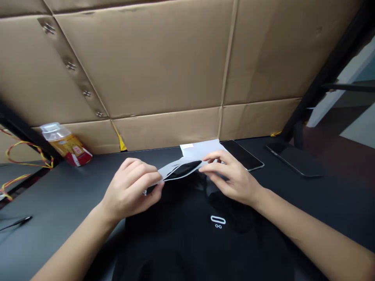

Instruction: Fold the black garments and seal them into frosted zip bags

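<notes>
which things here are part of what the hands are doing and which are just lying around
In hand:
- white pouch, pinched at its ends by the left hand and right hand
- black garment beneath the hands

Lying about:
- phone behind the pouch
- second phone at right
- bottle at left
- red and yellow wires
- pen

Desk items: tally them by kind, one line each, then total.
White pouch pinched by left hand and right hand: 1
Phones, one behind the pouch, one further right: 2
Black garment: 1
Snack packet: 1
Pen: 1
Total: 6
</notes>
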`<state>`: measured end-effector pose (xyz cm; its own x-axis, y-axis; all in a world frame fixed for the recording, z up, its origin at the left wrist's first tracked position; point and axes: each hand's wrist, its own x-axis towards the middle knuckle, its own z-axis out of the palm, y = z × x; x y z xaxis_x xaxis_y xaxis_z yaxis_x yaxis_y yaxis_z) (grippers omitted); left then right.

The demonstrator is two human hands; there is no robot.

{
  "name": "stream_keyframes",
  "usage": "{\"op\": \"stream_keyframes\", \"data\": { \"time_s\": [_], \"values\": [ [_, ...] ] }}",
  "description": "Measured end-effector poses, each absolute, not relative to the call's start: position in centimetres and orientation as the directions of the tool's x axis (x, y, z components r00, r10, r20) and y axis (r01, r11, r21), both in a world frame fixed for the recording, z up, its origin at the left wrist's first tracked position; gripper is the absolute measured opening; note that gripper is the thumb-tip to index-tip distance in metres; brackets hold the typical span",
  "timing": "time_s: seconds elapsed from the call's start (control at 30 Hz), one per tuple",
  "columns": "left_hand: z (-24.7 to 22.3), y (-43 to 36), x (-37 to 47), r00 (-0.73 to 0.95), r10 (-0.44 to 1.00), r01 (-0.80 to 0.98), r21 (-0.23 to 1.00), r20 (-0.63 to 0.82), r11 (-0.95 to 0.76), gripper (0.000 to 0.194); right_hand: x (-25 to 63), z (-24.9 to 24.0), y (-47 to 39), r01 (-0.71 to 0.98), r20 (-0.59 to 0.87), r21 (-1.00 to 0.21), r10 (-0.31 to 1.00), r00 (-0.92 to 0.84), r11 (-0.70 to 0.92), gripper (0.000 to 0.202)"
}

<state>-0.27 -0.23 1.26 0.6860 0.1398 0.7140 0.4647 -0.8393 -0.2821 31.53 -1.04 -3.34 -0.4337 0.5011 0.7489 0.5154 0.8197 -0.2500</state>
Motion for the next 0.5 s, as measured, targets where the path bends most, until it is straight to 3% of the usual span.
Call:
{"op": "stream_keyframes", "data": {
  "time_s": [0.07,0.13,0.23,0.37,0.5],
  "values": [
    [1.0,-0.6,0.2,0.708,0.108,0.399,-0.27,0.698,-0.876,0.02,30.9,-3.3,-1.3,0.525,0.733,-0.213,0.49,-0.472,0.824,0.027],
    [0.9,-0.9,0.7,0.726,0.074,0.338,-0.261,0.684,-0.904,0.019,30.4,-3.4,-1.5,0.516,0.709,-0.254,0.52,-0.477,0.818,0.031],
    [0.9,-1.4,1.5,0.749,0.032,0.276,-0.268,0.662,-0.923,0.015,30.0,-3.5,-1.8,0.487,0.695,-0.312,0.546,-0.469,0.816,0.02],
    [0.6,-1.9,2.0,0.73,-0.029,0.217,-0.272,0.682,-0.938,0.013,29.8,-3.7,-2.1,0.53,0.678,-0.275,0.553,-0.485,0.802,0.016],
    [-0.4,-2.2,2.5,0.71,-0.05,0.164,-0.234,0.703,-0.958,0.016,29.5,-4.2,-2.3,0.549,0.64,-0.251,0.562,-0.524,0.797,0.04]
  ]
}}
